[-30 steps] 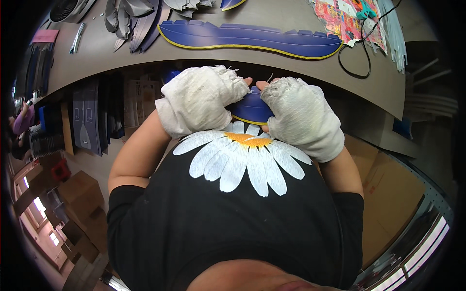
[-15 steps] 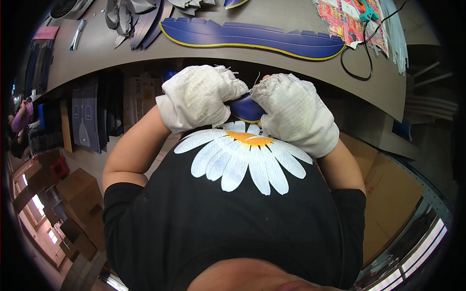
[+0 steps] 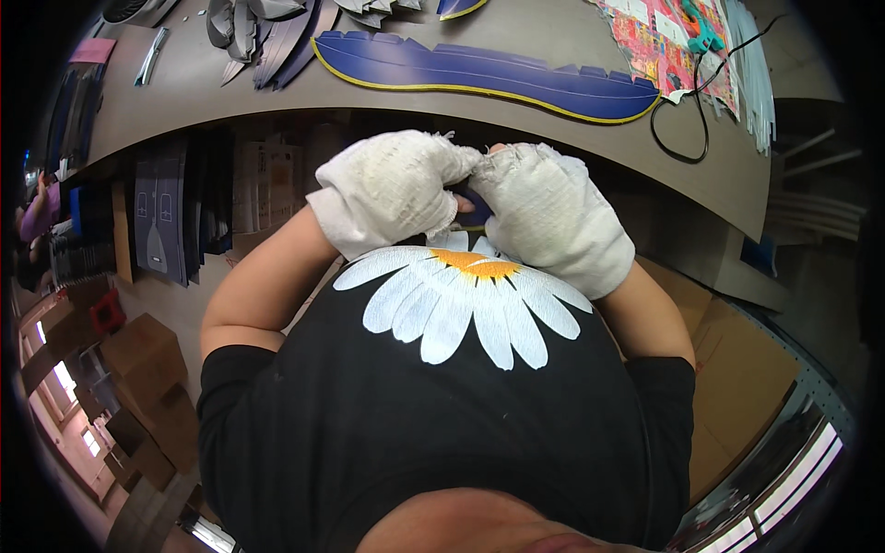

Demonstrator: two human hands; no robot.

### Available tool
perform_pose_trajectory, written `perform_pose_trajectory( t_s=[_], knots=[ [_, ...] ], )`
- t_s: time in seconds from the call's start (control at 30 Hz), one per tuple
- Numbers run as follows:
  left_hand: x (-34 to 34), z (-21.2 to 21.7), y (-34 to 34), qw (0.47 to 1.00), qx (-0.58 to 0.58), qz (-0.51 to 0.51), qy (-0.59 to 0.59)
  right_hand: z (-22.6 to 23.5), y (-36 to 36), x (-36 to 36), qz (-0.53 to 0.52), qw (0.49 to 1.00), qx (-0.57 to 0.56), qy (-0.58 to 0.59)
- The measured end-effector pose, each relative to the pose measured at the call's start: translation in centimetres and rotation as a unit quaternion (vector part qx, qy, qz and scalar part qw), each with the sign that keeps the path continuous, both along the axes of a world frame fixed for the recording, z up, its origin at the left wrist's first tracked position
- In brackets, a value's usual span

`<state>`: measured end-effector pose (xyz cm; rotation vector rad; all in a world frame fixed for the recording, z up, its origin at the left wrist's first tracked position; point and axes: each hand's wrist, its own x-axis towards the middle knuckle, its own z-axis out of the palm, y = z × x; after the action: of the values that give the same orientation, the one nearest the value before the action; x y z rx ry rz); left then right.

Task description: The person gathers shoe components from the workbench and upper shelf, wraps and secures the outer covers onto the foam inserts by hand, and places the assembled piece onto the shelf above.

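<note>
Close to my chest, just before the table's front edge, I hold a dark blue panel with a yellow edge [image 3: 477, 214]. Only a small part of it shows between my hands. My left hand [image 3: 392, 191], in a frayed white fabric glove with bare fingertips, is closed on it. My right hand [image 3: 560, 210], gloved the same way, grips it from the other side. The two thumb sides nearly meet, and most fingers are hidden. On the table beyond lies a long, curved blue panel [image 3: 489, 76] with yellow edging and a notched far side.
Grey curved pieces [image 3: 277, 51] lie at the table's far left. At the right are a colourful sheet [image 3: 636, 46], a teal-handled tool [image 3: 705, 37], a black cord [image 3: 705, 138] and pale strips [image 3: 756, 92]. Cardboard boxes [image 3: 143, 355] stand on the floor. Another person [image 3: 41, 214] is far left.
My left hand has shifted slightly right, closer to my right hand. Less of the held blue panel shows now, and a bare fingertip of my left hand has appeared on it.
</note>
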<state>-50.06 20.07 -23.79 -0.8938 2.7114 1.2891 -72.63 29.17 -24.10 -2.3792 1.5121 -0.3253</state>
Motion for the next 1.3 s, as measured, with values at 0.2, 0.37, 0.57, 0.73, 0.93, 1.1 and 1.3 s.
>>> perform_pose_trajectory(
  t_s=[0.2,0.37,0.57,0.73,0.93,1.1,1.3],
  knots=[
    [0.8,-1.9,1.1,0.998,0.059,0.001,0.018,1.4,0.2,-3.8,0.027,0.994,0.088,-0.056],
    [0.2,-0.2,1.3,0.994,0.104,0.003,0.021,-0.9,0.6,-6.0,0.026,0.979,0.112,-0.168],
    [0.1,-1.1,1.5,0.995,0.1,-0.014,-0.005,-2.1,1.0,-4.4,-0.088,0.943,0.204,-0.247],
    [0.3,-2.2,1.8,0.986,0.162,-0.013,0.03,-3.7,0.3,-4.0,-0.07,0.911,0.339,-0.222],
    [0.2,-2.9,2.1,0.988,0.149,-0.044,0.009,-8.8,0.6,-4.4,-0.008,0.764,0.507,-0.399],
    [0.8,-2.9,1.1,0.988,0.149,-0.009,0.032,-4.6,-0.3,-4.2,-0.101,0.927,0.233,-0.276],
    [2.5,-3.6,1.0,0.985,0.117,0.056,0.115,-2.4,0.8,-5.5,-0.112,0.956,0.099,-0.251]
  ],
)
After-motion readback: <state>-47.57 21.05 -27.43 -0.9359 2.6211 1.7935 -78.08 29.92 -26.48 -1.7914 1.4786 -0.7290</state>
